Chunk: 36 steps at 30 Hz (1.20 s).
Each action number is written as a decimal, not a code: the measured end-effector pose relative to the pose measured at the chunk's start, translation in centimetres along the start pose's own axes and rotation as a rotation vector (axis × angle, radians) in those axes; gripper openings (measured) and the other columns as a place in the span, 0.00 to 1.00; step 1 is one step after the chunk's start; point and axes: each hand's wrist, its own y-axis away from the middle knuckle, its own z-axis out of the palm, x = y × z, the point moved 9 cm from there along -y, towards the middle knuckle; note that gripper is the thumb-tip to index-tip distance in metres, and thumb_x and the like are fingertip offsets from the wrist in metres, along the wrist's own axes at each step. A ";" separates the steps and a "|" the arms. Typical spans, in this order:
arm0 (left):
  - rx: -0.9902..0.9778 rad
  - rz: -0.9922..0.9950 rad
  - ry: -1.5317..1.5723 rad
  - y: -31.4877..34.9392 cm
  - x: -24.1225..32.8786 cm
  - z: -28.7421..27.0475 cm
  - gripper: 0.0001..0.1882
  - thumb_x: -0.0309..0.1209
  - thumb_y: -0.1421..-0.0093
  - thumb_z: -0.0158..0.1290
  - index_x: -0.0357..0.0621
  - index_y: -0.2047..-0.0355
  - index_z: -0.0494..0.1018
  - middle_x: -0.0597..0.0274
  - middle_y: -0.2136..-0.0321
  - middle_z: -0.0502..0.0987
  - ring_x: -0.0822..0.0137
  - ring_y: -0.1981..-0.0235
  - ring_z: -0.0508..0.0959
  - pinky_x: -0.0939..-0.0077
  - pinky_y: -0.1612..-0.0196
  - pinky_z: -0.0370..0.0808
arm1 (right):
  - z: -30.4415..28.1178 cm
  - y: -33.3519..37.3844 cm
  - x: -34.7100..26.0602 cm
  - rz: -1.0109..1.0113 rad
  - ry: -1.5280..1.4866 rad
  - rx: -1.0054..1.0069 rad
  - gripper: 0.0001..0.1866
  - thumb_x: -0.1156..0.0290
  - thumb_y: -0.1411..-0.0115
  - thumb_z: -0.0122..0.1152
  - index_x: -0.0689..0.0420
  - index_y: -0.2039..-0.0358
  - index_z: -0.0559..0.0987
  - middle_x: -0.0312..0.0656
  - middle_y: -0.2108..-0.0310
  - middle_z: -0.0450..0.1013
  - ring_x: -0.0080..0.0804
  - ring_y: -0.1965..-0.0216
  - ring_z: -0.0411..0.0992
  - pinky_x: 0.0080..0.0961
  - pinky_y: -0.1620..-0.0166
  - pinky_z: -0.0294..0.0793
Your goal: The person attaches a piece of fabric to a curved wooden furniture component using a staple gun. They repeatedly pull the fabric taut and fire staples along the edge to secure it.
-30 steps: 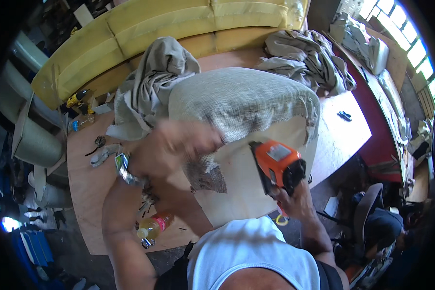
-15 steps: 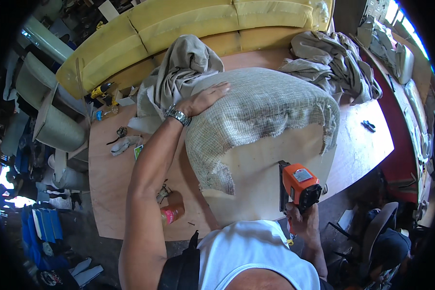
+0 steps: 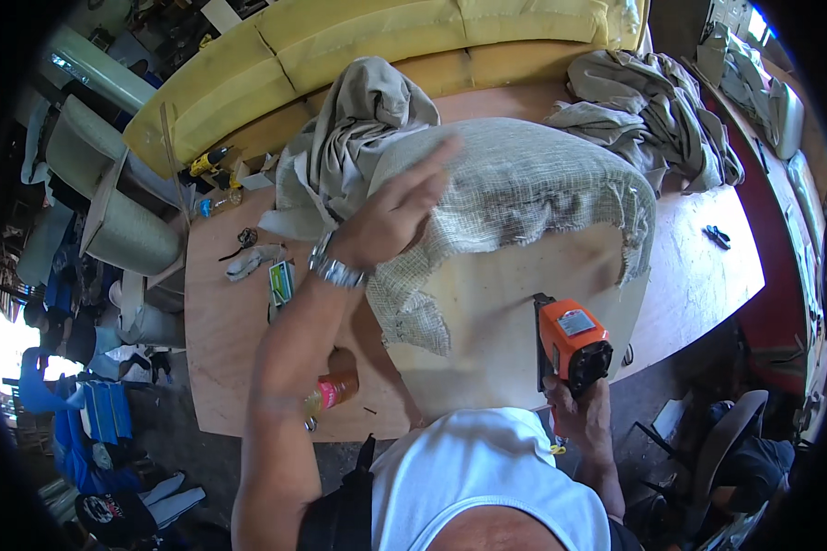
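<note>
A curved furniture piece stands in front of me, its top wrapped in woven grey-beige fabric with a frayed edge. The fabric folds over onto a pale wooden panel facing me. My left hand is at the left side of the fabric, fingers stretched out and blurred by motion, holding nothing; whether it touches the cloth I cannot tell. My right hand grips an orange and black staple gun, upright over the right part of the panel. The fingers round its handle are partly hidden.
Grey cloth heaps lie behind the piece and at the far right. A yellow sofa curves along the back. On the plywood table are a bottle, a green box, a drill and dark pliers.
My left hand has drawn back toward me from lying flat on the fabric top and has turned. The staple gun stays in my right hand at the panel. The view has shifted slightly.
</note>
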 end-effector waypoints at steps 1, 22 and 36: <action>0.150 0.097 0.132 0.8 1.2 -1.2 0.34 0.45 0.27 0.41 0.30 0.31 0.56 0.40 0.30 0.56 0.52 0.26 0.52 0.64 0.26 0.47 | 0.2 -0.2 1.0 0.013 -0.059 0.004 0.10 0.71 0.40 0.61 0.63 0.62 0.76 0.37 0.79 0.73 0.23 0.76 0.72 0.24 0.71 0.71; 0.689 0.117 -0.971 9.0 7.9 3.7 0.17 0.19 0.52 0.64 0.46 0.59 0.80 0.63 0.65 0.77 0.58 0.63 0.78 0.64 0.60 0.77 | -1.0 -1.5 0.8 -0.160 0.244 -0.208 0.13 0.64 0.42 0.71 0.58 0.62 0.81 0.45 0.72 0.81 0.38 0.69 0.81 0.34 0.62 0.78; 0.395 0.192 -0.975 6.1 8.8 5.1 0.18 0.19 0.52 0.62 0.42 0.58 0.80 0.62 0.63 0.79 0.61 0.61 0.80 0.67 0.57 0.79 | 0.1 -1.5 2.2 -0.159 0.179 -0.303 0.20 0.77 0.44 0.66 0.58 0.50 0.74 0.41 0.65 0.82 0.32 0.61 0.83 0.27 0.57 0.80</action>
